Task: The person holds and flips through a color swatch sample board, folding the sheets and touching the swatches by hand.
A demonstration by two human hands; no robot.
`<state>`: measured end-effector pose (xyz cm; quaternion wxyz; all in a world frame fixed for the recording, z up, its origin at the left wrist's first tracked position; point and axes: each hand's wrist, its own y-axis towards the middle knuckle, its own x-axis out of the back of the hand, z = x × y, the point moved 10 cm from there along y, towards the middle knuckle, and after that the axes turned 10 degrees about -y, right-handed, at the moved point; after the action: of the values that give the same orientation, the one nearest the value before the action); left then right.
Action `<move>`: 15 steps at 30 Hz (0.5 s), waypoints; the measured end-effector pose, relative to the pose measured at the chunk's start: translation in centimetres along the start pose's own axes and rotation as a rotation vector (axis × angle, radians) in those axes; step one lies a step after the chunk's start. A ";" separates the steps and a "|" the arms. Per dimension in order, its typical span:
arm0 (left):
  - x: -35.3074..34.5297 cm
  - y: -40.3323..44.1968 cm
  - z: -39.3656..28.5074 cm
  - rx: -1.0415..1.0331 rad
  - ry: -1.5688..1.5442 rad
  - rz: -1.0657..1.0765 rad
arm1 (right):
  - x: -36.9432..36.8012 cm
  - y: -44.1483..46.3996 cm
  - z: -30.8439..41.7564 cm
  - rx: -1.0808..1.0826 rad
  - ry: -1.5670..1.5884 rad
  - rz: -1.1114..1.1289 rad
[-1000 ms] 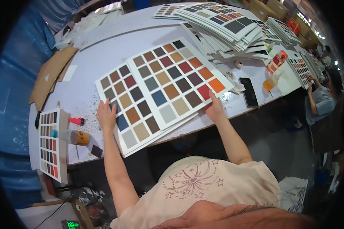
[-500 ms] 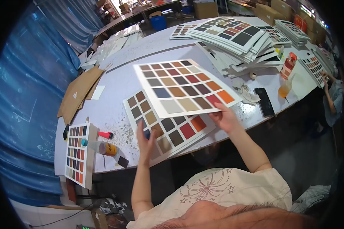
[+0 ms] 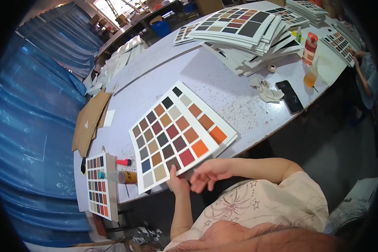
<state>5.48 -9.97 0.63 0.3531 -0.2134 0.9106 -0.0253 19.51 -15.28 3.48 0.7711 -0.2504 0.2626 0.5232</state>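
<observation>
My left hand (image 3: 179,184) grips the near edge of a white sheet with colour swatches (image 3: 169,138), its thumb on top of a dark swatch. That sheet lies tilted over another swatch sheet (image 3: 229,138), which shows on its right side. Just right of the left hand, my right hand (image 3: 209,173) is held in the air near the table's edge with its fingers apart and nothing in it.
Swatch sheets form a tall, uneven pile (image 3: 239,33) at the back. A phone (image 3: 290,98), cloth (image 3: 266,91) and two bottles stand right. Cardboard (image 3: 90,122), a bottle (image 3: 127,177) and a swatch stack (image 3: 97,185) are left. A co-worker (image 3: 367,80) is far right.
The upper sheet has passed from my right hand to my left and moved left and down. My right hand has let go and come in toward my left hand. The camera view has shifted.
</observation>
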 end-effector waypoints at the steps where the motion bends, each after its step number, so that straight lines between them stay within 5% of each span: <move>1: 0.1 -0.8 -0.3 -0.022 0.069 -0.030 | 0.1 -1.2 1.2 0.036 -0.089 -0.031; 4: 0.7 -1.1 0.5 0.034 0.118 0.037 | 2.5 -5.0 6.9 0.261 -0.434 -0.219; 7: 1.9 -0.9 0.8 0.008 0.207 0.027 | 15.3 -10.5 13.3 0.525 -0.790 -1.104; 9: 1.3 -1.0 0.9 -0.060 0.245 0.047 | 20.5 -13.3 13.4 0.433 -0.636 -1.391; 12: 0.5 -1.2 1.3 -0.073 0.254 0.078 | 24.1 -10.8 11.7 0.172 -0.479 -1.193; 15: 1.1 -1.3 1.5 -0.072 0.278 0.073 | 25.0 -8.4 12.3 0.068 -0.737 -1.195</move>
<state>6.19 -11.42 -0.90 0.2166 -0.1870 0.9581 -0.0089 36.99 7.01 -3.23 0.9727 -0.1338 -0.1824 0.0521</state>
